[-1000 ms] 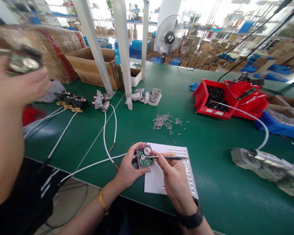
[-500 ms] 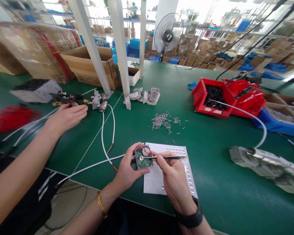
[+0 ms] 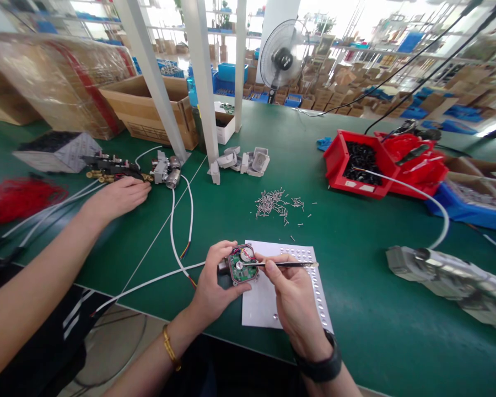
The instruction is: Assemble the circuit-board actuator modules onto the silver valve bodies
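My left hand (image 3: 215, 286) is closed around a small square unit with a green circuit board (image 3: 242, 263) facing up; a white cable (image 3: 149, 282) runs from it off the table's near edge. My right hand (image 3: 291, 300) pinches thin black tweezers (image 3: 281, 265) whose tip rests on the board near a round silver part. Both hands hover over a white sheet (image 3: 289, 286) with rows of small dots, lying on the green table (image 3: 355, 259).
A co-worker's hand (image 3: 118, 196) lies by brass and black valve assemblies (image 3: 111, 168) at left. Several loose screws (image 3: 275, 205) are scattered mid-table. Red bins (image 3: 359, 162) stand at right, a grey power tool (image 3: 450, 281) near right, grey housings (image 3: 248, 161) and cardboard boxes behind.
The co-worker's arm came down from close to the camera and set its hand by the valve assemblies. My hands have shifted the board slightly; the tweezers stay on it.
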Tool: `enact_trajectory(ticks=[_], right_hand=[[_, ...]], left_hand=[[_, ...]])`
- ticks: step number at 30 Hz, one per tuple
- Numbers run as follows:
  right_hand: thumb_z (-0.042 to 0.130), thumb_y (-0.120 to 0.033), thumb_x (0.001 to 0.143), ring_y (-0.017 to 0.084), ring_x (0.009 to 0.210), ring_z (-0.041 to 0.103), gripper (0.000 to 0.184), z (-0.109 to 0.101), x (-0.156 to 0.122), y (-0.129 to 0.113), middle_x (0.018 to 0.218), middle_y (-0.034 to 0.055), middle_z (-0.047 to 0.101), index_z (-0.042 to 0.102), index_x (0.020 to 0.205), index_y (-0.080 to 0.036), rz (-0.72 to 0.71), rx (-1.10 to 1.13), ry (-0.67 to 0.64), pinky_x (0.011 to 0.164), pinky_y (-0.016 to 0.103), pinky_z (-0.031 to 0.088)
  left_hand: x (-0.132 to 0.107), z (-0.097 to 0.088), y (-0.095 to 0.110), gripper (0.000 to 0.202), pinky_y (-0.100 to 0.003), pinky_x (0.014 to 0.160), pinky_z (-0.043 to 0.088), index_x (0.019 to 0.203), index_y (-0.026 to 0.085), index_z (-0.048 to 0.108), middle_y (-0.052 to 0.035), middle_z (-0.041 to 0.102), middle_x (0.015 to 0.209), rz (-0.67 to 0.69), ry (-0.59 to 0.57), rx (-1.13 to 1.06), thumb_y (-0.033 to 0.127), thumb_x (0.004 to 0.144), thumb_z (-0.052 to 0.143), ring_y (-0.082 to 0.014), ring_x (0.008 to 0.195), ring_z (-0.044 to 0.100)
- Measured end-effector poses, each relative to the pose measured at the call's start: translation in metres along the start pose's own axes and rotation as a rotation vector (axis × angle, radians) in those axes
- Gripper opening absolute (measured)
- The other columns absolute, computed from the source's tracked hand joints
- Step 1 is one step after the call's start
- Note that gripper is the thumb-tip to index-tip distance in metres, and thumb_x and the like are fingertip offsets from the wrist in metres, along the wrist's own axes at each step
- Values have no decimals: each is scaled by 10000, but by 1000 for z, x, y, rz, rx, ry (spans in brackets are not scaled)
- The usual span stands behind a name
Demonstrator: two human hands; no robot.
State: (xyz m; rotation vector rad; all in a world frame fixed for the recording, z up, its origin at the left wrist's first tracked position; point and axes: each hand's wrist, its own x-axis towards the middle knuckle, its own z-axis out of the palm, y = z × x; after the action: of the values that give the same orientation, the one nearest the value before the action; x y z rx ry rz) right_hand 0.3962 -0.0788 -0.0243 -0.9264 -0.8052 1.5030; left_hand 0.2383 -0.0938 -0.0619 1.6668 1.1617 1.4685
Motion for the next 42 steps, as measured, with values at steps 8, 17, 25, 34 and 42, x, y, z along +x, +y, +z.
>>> enact_trajectory(ticks=[8,17,25,34,42], right_hand=[[736,-340,769,252,888,625,203,-1,3,-3,931,85,681,631,826,-175,-38,-100,-33,822,384,472],[547,-351,886,171,691,563,215,29,106,-94,723,17,569,593,765,-180,-781,-512,141,718,315,444],[756,-274,678,199,641,533,326,154,240,-14,537,14,496,495,510,-173,-218,-1110,-167,601,268,363],[651,-599,719,58,415,190,470,77,194,-37,574,-83,307,393,725,-207,126,-671,-385,375,183,161],[614,-673,684,64,415,122,516,-92,55,-73,561,-91,232,397,736,-208,564,-668,-218,340,184,134]], left_hand=[[0,1,-4,359,-462,974,450,1163,266,420,-118,312,1366,252,-58,300,238,858,608,-271,1245,412],[5,-1,-6,318,-371,936,482,1200,229,420,-152,311,1357,242,-15,391,322,909,507,-249,1176,480],[9,-5,-8,347,-313,919,493,1206,212,431,-158,332,1327,268,-7,444,405,918,450,-234,1144,515],[10,-7,-6,295,-335,904,502,1166,219,458,-149,339,1319,232,-16,461,390,927,437,-240,1143,508],[9,-5,-8,251,-402,923,468,1154,206,441,-152,356,1307,226,-43,412,263,917,497,-254,1165,463]])
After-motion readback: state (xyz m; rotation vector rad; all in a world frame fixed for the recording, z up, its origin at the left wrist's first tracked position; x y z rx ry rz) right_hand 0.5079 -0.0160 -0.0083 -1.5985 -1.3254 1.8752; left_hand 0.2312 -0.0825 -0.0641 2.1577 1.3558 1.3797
